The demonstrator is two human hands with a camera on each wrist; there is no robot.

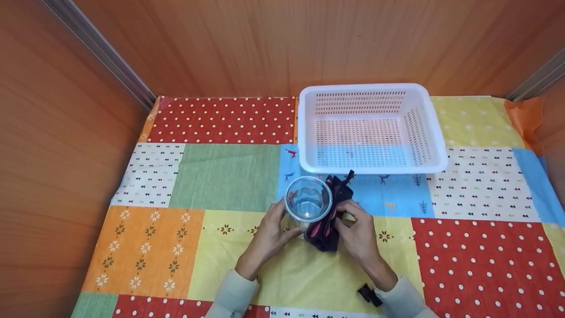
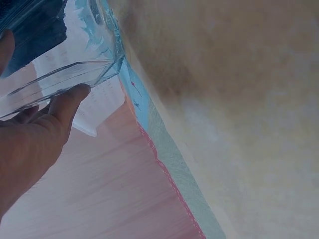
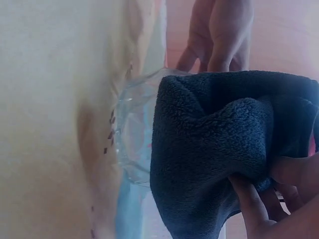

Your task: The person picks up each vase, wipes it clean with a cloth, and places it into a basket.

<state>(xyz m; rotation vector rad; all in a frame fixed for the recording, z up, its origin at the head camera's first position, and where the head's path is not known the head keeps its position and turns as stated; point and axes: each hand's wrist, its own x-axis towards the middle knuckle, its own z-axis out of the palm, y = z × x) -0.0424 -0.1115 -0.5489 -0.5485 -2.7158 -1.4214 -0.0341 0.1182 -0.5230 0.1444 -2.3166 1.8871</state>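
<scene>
A clear, faceted glass (image 1: 308,204) stands in the middle of the head view, its round rim turned up toward the camera. My left hand (image 1: 270,229) grips it from the left, thumb at the near side and fingers along the far side. Against the glass's right side lies a dark, fuzzy cloth (image 1: 323,240), with some pink showing in its folds. My right hand (image 1: 361,229) pinches this cloth between thumb and fingers. In the right wrist view the cloth (image 3: 214,134) covers part of the glass (image 3: 137,124).
Just behind the glass and cloth is a white perforated plastic basket (image 1: 375,169). A patchwork-patterned cloth (image 1: 229,176) covers the table. Wooden panels (image 1: 265,48) enclose the back and sides. A small black object (image 1: 370,295) shows beside my right wrist.
</scene>
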